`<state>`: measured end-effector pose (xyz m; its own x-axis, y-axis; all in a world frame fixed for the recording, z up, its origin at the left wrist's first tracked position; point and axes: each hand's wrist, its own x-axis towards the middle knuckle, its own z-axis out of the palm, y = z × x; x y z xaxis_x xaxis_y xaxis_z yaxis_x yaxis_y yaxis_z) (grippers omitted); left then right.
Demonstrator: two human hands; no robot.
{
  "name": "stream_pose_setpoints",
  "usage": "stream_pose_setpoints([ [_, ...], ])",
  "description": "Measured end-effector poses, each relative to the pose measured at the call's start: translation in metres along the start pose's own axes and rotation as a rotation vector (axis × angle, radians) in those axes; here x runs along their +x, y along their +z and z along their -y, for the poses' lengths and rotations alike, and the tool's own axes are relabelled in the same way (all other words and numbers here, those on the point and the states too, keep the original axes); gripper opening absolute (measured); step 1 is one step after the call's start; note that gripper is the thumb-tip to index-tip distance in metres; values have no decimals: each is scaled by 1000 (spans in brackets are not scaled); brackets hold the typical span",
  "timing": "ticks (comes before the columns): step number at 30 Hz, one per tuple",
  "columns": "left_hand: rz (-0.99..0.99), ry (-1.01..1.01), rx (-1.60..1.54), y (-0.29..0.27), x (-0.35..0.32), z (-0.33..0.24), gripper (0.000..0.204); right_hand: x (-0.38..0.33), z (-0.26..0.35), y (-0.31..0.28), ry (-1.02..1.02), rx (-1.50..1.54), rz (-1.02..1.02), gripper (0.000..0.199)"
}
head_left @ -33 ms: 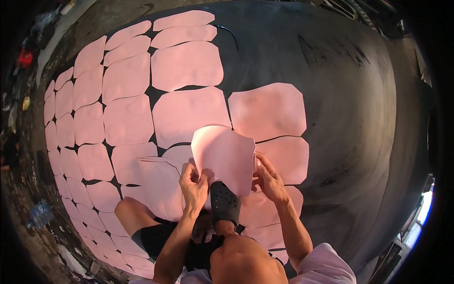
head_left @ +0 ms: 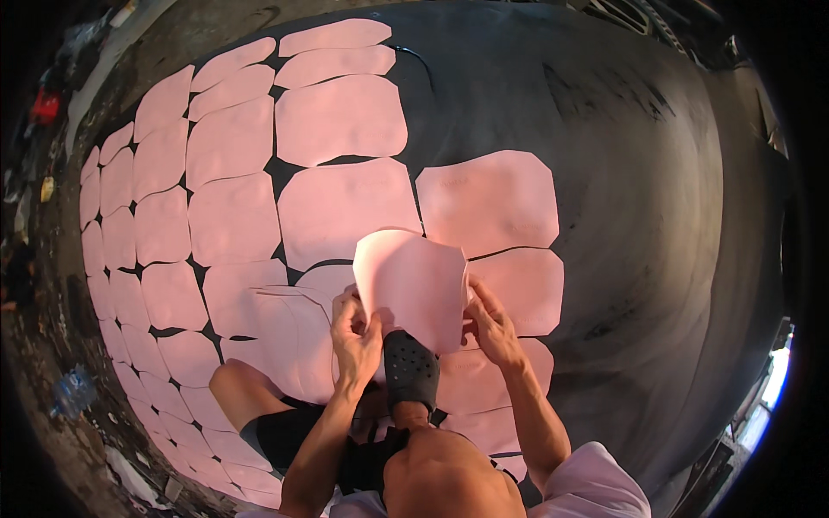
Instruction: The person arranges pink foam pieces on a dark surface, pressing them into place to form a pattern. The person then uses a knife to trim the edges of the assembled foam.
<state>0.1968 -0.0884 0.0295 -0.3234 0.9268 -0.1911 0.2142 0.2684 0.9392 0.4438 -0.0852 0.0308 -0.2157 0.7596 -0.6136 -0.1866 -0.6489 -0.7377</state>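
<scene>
Head view: hands [head_left: 423, 324] on smooth pink sheet [head_left: 413, 285]

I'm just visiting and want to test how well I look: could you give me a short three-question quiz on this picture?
1. True or false: both hands, left hand and right hand, hold the raised pink sheet.
2. What lies below the raised sheet, between the hands? A) a black perforated shoe B) a red bucket C) a metal tray
3. What colour is the floor on which the pink sheets are laid out?

Key: 1 true; 2 A, the black shoe; 3 dark grey to black.
</scene>
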Motion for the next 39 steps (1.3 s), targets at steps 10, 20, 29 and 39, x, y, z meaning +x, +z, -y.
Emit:
stream_pose_setpoints([
  [10, 15, -579, -498, -17, -1, 7, 21, 16, 24, 7, -329, -476, -330, 43],
  [20, 49, -980, -1082, -83, 20, 2, 26, 20, 97, -3, -596, -969, -485, 17],
  [29, -56, -563, -1031, -155, 46, 2, 37, -3, 54, -59, -282, -846, -870, 11],
  [39, -184, -521, -714, -105, -4, -43, 62, 1, -1, 41, 57, -80, -97, 38],
])
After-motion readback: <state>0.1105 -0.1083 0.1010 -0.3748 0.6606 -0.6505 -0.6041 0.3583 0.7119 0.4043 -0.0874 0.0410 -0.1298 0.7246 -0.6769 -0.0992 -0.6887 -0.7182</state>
